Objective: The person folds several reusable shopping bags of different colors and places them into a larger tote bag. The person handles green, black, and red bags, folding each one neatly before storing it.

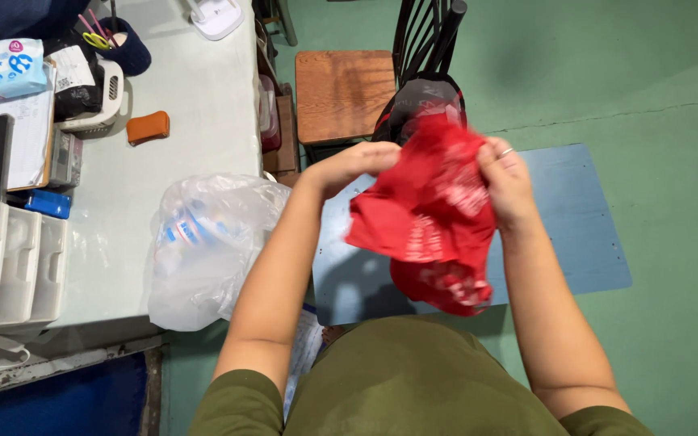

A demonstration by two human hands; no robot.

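**poster1:** Two hands on one thing in the head view — a red plastic bag point(429, 218) with white print, held up in the air in front of the person's chest, over a blue floor mat point(575, 234) on the green floor point(672, 97). Left hand point(349, 165) has its fingers clenched on the bag's upper left edge, right hand point(506, 182) is pinching the upper right edge, with a ring showing on one finger. The bag hangs crumpled between them, and its top edge is a bit blurred.

**poster2:** What's around it?

**poster1:** Just behind the bag there's a wooden chair point(341, 93) with a dark metal back, and something dark and shiny sits against it — can't tell what. To the person's left is a pale table point(195, 105). A clear plastic bag point(207, 246) with what look like bottles inside sits at the table's near edge, close by the left forearm but I can't tell if they touch. Farther back on the table: an orange pouch point(148, 127), a pack of wet wipes point(2, 70), a small blue box point(47, 203) and white plastic drawers point(10, 266).

**poster2:** Clothing?

**poster1:** Olive green shirt point(413, 379), short sleeves, bare forearms.
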